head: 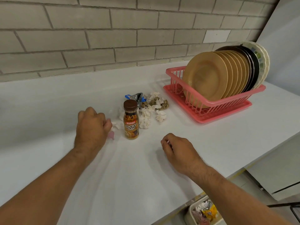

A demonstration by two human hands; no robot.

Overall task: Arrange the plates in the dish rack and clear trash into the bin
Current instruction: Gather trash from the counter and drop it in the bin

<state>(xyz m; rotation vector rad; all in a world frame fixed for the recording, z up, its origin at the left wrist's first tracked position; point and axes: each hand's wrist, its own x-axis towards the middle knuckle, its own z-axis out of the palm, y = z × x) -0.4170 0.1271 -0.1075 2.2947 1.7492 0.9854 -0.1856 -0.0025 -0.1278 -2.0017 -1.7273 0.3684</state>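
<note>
A kitchen: white countertop (162, 159) against a tiled wall (97, 30), dish rack (211, 103) full of plates (211, 75).

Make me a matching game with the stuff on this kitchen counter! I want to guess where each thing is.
Things:
1. tan round plates
2. small coffee bottle with a brown cap
3. crumpled white paper balls
4. white plastic bin

Places:
a. below the counter's front edge, with wrappers inside
b. standing upright on the white counter, cap on
c. standing on edge in the pink plastic dish rack
d. heaped on the counter just behind the bottle

Right pairs: 1-c, 2-b, 3-d, 4-a.
</note>
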